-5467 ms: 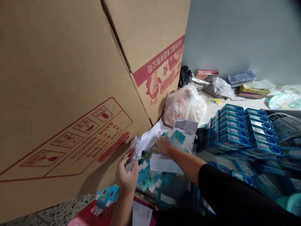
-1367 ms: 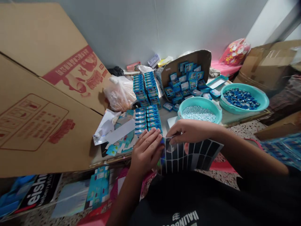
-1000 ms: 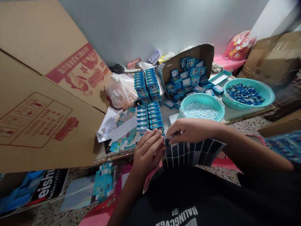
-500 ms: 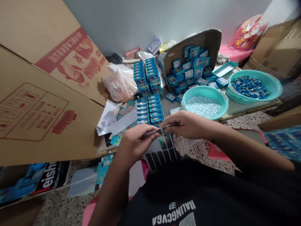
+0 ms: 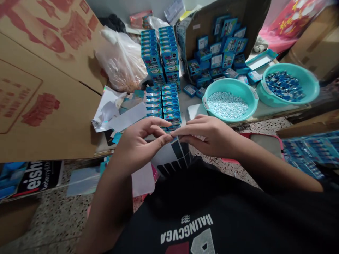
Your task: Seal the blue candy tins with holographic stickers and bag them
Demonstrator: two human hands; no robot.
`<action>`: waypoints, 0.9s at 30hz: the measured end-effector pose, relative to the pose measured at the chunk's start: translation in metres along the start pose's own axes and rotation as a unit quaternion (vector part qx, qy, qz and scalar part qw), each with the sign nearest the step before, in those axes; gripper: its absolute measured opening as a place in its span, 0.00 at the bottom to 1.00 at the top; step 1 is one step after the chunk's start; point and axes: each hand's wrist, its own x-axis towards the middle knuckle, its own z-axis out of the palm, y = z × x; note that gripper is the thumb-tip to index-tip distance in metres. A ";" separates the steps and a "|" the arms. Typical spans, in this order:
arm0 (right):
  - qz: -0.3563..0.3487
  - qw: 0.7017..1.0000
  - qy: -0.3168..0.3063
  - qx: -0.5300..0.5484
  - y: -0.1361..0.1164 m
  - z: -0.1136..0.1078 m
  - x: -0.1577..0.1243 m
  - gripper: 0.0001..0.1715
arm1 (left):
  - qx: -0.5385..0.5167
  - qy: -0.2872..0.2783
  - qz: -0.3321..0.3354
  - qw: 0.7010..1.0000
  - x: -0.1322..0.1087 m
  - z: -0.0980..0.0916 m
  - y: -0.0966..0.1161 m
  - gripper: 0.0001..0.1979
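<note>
A pale sticker sheet (image 5: 166, 157) with dark rectangular labels hangs below my hands, close to my black shirt. My left hand (image 5: 141, 144) is at its upper left edge, thumb and curled fingers pinched on it, with the index finger lifted away. My right hand (image 5: 208, 134) meets it from the right, fingers and thumb pressed together at the sheet's top edge. The fingertips of both hands almost touch, hiding what lies between them. Just beyond the hands stand rows of small blue candy boxes (image 5: 171, 102), with taller stacks (image 5: 160, 53) behind.
On the right are a turquoise basin (image 5: 230, 118) of pale candies and another basin (image 5: 291, 103) of blue wrapped pieces. Loose blue boxes (image 5: 217, 60) fill an open carton (image 5: 196, 21). A large cardboard box (image 5: 53, 130) blocks the left, beside a plastic bag (image 5: 122, 58).
The view has tilted down and come closer to the table. My left index finger has lifted off, and both hands' fingertips have come together at the sheet's upper edge.
</note>
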 end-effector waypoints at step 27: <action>0.092 0.989 0.110 -0.039 -0.001 0.009 -0.007 0.14 | 0.270 0.111 0.214 0.932 -0.005 0.015 0.000 0.15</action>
